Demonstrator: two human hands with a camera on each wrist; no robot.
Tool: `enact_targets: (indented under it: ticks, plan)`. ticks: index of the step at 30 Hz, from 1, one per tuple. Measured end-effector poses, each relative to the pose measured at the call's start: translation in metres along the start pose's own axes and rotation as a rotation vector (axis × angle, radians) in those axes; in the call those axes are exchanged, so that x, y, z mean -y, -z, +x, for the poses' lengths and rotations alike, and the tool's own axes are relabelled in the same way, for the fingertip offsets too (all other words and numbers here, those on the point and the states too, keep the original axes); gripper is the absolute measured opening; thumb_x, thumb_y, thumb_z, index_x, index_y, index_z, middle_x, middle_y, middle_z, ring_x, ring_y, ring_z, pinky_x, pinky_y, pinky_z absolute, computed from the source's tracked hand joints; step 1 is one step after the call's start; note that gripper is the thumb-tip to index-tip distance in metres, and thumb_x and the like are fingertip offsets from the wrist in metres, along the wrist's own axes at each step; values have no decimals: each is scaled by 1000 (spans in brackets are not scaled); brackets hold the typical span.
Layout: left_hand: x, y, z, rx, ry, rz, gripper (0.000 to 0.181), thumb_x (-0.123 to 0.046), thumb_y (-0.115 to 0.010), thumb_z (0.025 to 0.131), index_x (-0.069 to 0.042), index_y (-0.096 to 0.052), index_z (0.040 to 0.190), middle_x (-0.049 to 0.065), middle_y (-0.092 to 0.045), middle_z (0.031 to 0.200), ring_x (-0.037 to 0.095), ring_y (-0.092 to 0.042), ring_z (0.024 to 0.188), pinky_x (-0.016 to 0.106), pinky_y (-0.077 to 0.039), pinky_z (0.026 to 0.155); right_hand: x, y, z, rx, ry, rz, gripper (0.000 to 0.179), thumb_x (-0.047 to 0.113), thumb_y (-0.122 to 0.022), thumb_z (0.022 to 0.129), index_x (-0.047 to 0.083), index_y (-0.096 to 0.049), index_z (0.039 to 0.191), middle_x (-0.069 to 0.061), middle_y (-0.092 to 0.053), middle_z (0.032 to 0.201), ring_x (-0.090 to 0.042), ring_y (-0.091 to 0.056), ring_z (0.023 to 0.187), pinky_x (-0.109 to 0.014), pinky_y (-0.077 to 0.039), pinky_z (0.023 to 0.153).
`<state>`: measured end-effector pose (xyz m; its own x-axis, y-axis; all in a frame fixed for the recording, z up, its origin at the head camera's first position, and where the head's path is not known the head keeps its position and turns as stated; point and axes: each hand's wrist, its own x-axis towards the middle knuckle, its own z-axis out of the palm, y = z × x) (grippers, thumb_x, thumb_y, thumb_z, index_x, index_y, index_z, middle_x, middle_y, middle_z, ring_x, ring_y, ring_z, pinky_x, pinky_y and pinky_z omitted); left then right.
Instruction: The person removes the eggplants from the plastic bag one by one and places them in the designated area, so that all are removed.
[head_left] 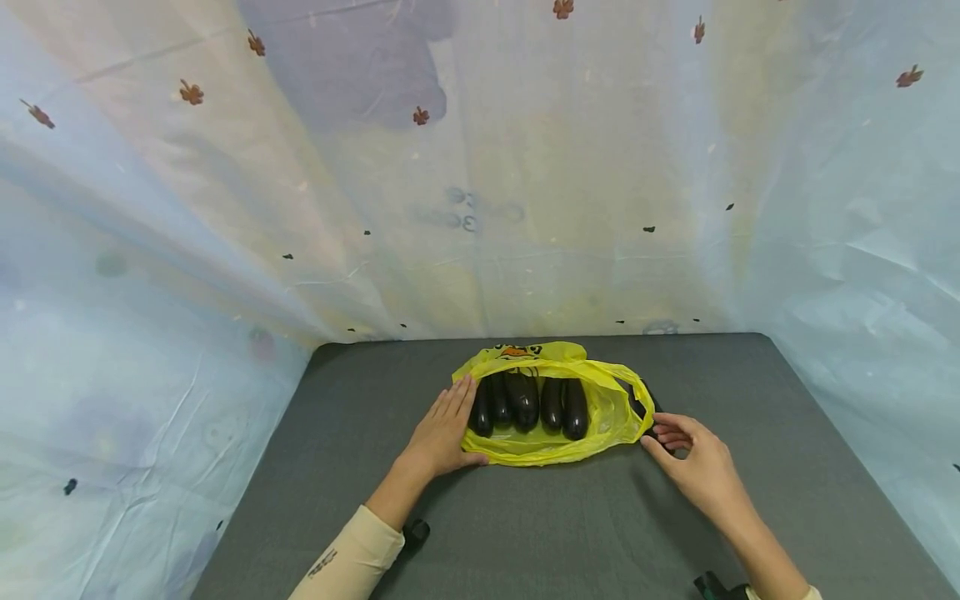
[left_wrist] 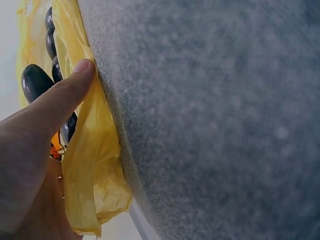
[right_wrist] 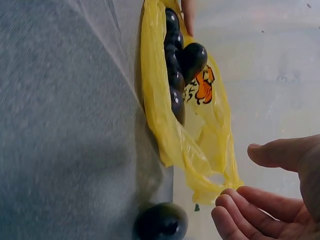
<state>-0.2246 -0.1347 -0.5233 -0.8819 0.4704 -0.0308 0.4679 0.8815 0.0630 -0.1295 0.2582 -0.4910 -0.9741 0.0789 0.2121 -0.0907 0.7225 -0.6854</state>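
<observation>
A yellow plastic bag lies with its mouth spread toward me, and several dark eggplants sit side by side inside it. My left hand rests along the bag's left end, fingers straight; in the left wrist view its thumb lies across the bag's rim. At the right end, the bent fingers of my right hand are right at the bag's handle. The right wrist view shows its thumb well apart from those fingers. Another eggplant lies outside the bag, partly hidden behind the handle and right hand in the head view.
The bag lies on a grey cloth-covered table, near its far edge. A pale patterned plastic sheet hangs behind the table and along both sides. An orange-and-black print shows on the bag.
</observation>
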Motion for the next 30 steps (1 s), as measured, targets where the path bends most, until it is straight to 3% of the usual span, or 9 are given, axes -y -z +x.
enact_targets:
  ticks: [10,30]
  plan:
    - [0,-2,1,4,12,5,137,-70,-83,83,-4,-4,173,14,-2,181,30,-10,167,47,-15,135,14,-16,3,19,54,72,43,16,-84,97,-2,-70,134,-13,-73,114,-27,-71,102,-41,-62,88]
    - [-5,0,2,39,51,21,138,-71,-82,82,-5,-3,173,14,-1,181,29,-8,167,47,-13,135,32,-48,10,89,108,146,42,19,-83,97,2,-71,134,-8,-74,113,-23,-70,101,-52,-61,91]
